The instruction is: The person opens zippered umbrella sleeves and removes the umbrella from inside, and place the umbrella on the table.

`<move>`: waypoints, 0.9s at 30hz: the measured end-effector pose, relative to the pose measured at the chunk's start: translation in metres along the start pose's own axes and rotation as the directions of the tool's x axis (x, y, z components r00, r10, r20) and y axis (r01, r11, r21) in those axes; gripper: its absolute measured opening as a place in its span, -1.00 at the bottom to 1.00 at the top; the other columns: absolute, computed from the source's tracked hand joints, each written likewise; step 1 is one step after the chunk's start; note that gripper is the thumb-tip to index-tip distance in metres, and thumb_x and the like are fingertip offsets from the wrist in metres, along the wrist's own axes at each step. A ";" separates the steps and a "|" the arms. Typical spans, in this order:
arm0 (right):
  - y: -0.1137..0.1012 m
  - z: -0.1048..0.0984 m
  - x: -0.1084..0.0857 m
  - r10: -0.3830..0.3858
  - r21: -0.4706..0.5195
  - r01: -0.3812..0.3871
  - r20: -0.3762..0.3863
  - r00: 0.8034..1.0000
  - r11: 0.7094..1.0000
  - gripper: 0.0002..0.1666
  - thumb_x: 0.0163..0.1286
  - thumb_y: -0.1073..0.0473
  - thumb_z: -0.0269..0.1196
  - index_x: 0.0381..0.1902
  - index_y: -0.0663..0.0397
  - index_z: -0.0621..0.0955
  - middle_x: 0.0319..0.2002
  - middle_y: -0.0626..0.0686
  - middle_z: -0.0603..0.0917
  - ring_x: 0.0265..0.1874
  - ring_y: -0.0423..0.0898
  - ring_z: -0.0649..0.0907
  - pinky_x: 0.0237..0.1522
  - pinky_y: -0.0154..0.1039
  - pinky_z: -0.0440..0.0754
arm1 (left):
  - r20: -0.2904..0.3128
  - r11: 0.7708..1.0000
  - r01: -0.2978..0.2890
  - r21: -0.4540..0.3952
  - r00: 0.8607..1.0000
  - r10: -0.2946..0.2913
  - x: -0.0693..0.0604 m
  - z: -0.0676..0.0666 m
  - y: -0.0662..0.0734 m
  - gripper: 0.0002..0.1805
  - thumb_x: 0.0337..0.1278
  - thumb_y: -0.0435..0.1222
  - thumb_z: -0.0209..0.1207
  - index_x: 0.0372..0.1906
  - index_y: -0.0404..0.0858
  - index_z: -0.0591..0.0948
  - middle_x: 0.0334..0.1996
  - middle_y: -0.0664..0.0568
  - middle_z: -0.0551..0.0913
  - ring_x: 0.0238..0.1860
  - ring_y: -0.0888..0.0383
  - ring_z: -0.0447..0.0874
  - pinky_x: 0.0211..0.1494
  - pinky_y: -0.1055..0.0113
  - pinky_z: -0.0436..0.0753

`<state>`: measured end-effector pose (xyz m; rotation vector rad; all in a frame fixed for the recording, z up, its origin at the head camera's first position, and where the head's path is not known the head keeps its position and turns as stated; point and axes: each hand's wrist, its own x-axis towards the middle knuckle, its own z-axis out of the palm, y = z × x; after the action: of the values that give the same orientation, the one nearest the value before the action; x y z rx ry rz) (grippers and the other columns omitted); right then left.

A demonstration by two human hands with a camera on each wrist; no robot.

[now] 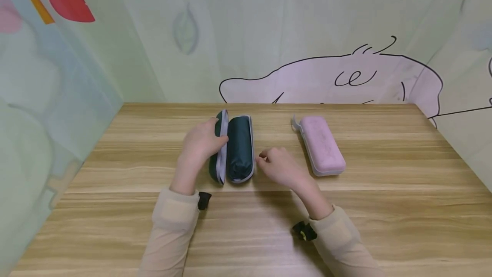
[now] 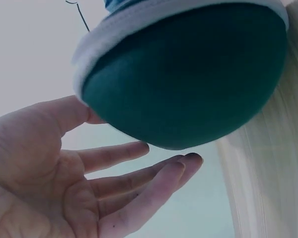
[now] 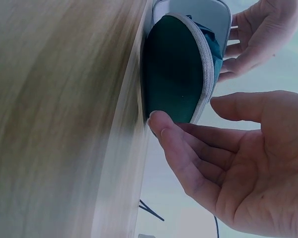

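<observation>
On the wooden surface (image 1: 246, 225) we see the green case (image 3: 173, 69) lying open, with a dark rolled bundle (image 1: 239, 148) in its right half, and our left hand (image 1: 201, 142) pinches its raised lid (image 1: 220, 161) between thumb and fingers. Our right hand (image 1: 282, 168), its fingers loosely bent and holding nothing, is just beside the right edge of this case, and we cannot tell whether the fingertips touch it. Farther to the right lies a pink case (image 1: 323, 145).
</observation>
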<state>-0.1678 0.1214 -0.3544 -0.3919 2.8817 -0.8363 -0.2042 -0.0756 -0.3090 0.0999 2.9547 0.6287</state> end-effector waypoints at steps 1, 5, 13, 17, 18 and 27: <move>0.000 0.000 0.000 -0.001 -0.003 0.001 -0.004 1.000 1.000 -0.65 0.41 0.08 0.12 -0.08 0.21 0.69 -0.15 0.13 0.75 -0.25 -0.05 0.67 -0.18 -0.12 0.61 | -0.002 1.000 0.000 -0.001 1.000 0.000 0.000 -0.001 -0.001 -0.30 0.26 -0.13 0.05 0.42 -0.35 0.23 0.30 -0.31 0.42 0.10 -0.18 0.55 0.13 -0.03 0.54; -0.001 -0.001 -0.001 0.005 0.000 -0.005 -0.016 1.000 1.000 -0.61 0.41 0.06 0.12 -0.02 0.22 0.67 -0.09 0.16 0.74 -0.10 0.00 0.70 -0.06 -0.05 0.62 | -0.008 1.000 -0.006 0.007 1.000 0.006 -0.002 -0.004 -0.004 -0.33 0.24 -0.17 0.05 0.39 -0.39 0.26 0.23 -0.32 0.48 -0.03 -0.14 0.58 0.01 0.02 0.58; -0.004 -0.004 -0.003 0.031 0.027 -0.029 -0.057 0.998 0.999 -0.58 0.42 0.02 0.11 0.02 0.19 0.64 -0.11 0.13 0.74 -0.10 -0.01 0.70 -0.08 -0.07 0.63 | -0.002 1.000 -0.003 0.016 1.000 0.003 -0.001 -0.007 -0.007 -0.35 0.22 -0.21 0.05 0.38 -0.41 0.28 0.20 -0.33 0.50 -0.12 -0.11 0.56 -0.11 0.08 0.58; -0.008 -0.005 -0.002 0.022 0.032 -0.018 -0.123 0.992 0.999 -0.60 0.42 0.02 0.11 0.02 0.16 0.64 -0.15 0.10 0.74 -0.15 -0.03 0.70 -0.10 -0.09 0.62 | -0.016 1.000 -0.006 -0.009 1.000 0.006 0.000 -0.006 -0.009 -0.34 0.22 -0.23 0.05 0.39 -0.41 0.25 0.26 -0.35 0.45 -0.01 -0.16 0.56 0.03 -0.01 0.58; -0.010 -0.006 -0.002 0.019 0.036 -0.014 -0.140 0.990 0.999 -0.60 0.41 0.02 0.12 0.02 0.16 0.63 -0.15 0.10 0.74 -0.15 -0.03 0.69 -0.09 -0.10 0.62 | -0.017 1.000 -0.006 -0.016 1.000 0.006 0.001 -0.005 -0.009 -0.33 0.22 -0.24 0.05 0.40 -0.41 0.23 0.27 -0.35 0.43 0.01 -0.17 0.56 0.05 -0.03 0.58; -0.031 -0.002 0.007 -0.041 0.078 0.060 -0.223 0.974 0.995 -0.57 0.37 0.10 0.20 0.11 0.21 0.58 -0.07 0.16 0.65 -0.12 0.00 0.67 -0.12 -0.14 0.65 | -0.072 0.999 -0.028 -0.036 0.997 0.025 0.006 0.004 -0.017 -0.31 0.23 -0.23 0.06 0.42 -0.37 0.19 0.12 -0.39 0.55 -0.11 -0.18 0.64 -0.15 0.05 0.65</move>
<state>-0.1679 0.0954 -0.3364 -0.3879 3.0354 -1.0698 -0.2105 -0.0887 -0.3207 0.1156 3.0136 0.7053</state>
